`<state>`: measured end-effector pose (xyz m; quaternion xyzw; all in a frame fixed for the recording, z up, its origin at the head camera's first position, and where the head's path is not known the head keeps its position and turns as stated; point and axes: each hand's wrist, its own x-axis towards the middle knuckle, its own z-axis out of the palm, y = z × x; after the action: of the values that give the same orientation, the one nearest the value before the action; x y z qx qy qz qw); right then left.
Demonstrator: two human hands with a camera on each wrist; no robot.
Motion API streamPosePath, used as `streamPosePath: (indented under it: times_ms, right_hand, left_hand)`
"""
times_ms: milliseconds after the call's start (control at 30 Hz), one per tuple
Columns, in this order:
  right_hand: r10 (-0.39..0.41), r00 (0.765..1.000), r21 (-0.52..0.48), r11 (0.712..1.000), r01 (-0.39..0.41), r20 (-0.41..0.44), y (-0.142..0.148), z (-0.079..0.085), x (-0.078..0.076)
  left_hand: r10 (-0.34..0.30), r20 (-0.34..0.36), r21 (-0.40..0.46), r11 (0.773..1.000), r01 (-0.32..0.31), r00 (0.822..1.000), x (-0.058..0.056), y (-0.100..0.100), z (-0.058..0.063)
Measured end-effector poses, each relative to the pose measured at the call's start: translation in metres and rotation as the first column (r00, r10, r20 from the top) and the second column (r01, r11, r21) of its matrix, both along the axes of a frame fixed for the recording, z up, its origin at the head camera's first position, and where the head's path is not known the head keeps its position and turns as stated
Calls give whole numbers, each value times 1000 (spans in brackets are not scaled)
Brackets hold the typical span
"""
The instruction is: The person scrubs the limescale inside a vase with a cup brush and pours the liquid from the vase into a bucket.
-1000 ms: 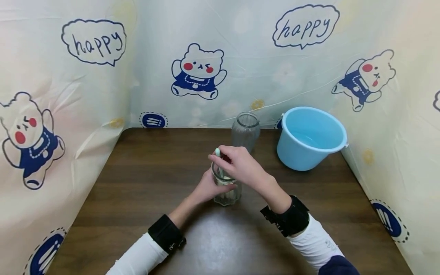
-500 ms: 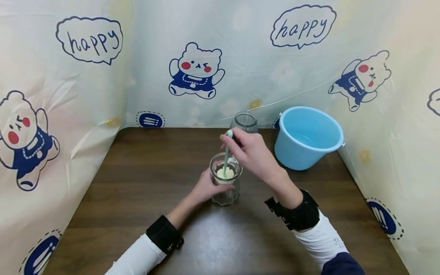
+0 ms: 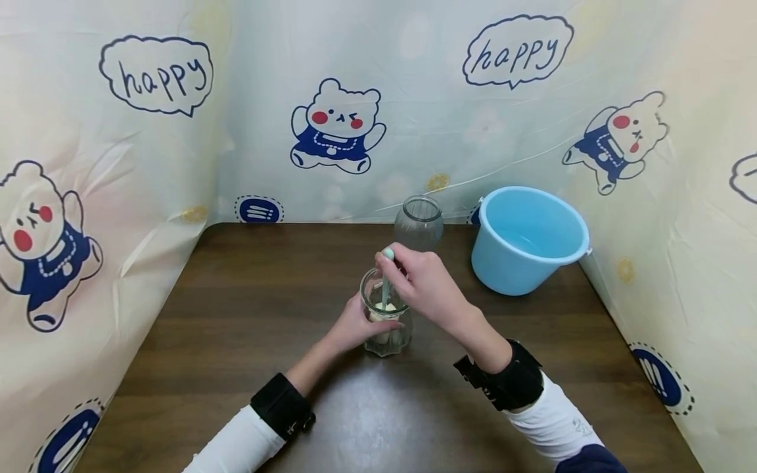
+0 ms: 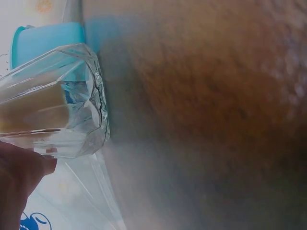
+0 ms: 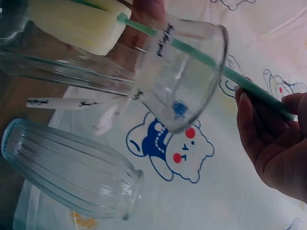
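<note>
My left hand (image 3: 353,326) grips a clear glass vase (image 3: 387,343) around its upper part, thumb across the front. The vase stands on the table. A ribbon (image 5: 62,102) with dark lettering is tied round its neck. With my right hand (image 3: 430,284) I hold the green handle of a sponge bottle brush (image 3: 386,289) above the rim. The brush's pale yellow sponge (image 5: 79,26) is inside the vase, best seen in the right wrist view. In the left wrist view the faceted glass base shows, with part of the left hand (image 4: 19,175) beside it.
A second, ribbed glass vase (image 3: 416,230) stands behind the hands, close to the table's back edge. To its right is a light blue bucket (image 3: 511,263). A printed cloth (image 3: 254,131) hangs around the back and sides of the brown table (image 3: 248,289).
My right hand rose with the brush, bringing the sponge up near the vase's neck, then came partway down again. The left hand stays on the vase, which has hardly moved.
</note>
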<state>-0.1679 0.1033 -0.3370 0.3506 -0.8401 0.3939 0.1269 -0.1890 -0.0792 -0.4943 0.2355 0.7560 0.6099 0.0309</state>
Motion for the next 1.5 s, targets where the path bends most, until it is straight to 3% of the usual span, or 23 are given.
streamPosePath:
  times_ms: [200, 433, 533, 800, 967, 1133, 1367, 1500]
  right_hand:
    - [17, 1000, 0, 1000, -17, 4, -3, 4, 1]
    - [-8, 1000, -78, 997, 9, 3, -6, 20, 8]
    - [-41, 998, -76, 996, 44, 38, -7, 17, 10]
    - [-26, 997, -57, 998, 30, 72, -10, -2, 17]
    - [6, 997, -49, 999, -2, 81, -15, -14, 21]
    - [-13, 996, -25, 1000, 15, 90, -16, -16, 18]
    - [-8, 995, -20, 1000, 10, 96, -7, 5, 15]
    - [-24, 997, -78, 997, 29, 67, -1, 25, 12]
  left_hand:
    - [-5, -5, 25, 1000, 5, 1000, 1, -1, 1]
    - [-60, 34, 33, 998, 59, 998, 18, -6, 26]
    - [-65, 35, 44, 997, 63, 997, 21, -6, 26]
    - [-22, 31, 23, 999, 22, 999, 13, -5, -10]
    - [-27, 29, 17, 1000, 26, 999, 17, -9, -13]
    - [-9, 20, 6, 1000, 9, 1000, 14, -8, -8]
    - [-20, 29, 30, 999, 19, 999, 9, -3, -6]
    - [-18, 27, 31, 999, 17, 999, 14, 0, 18]
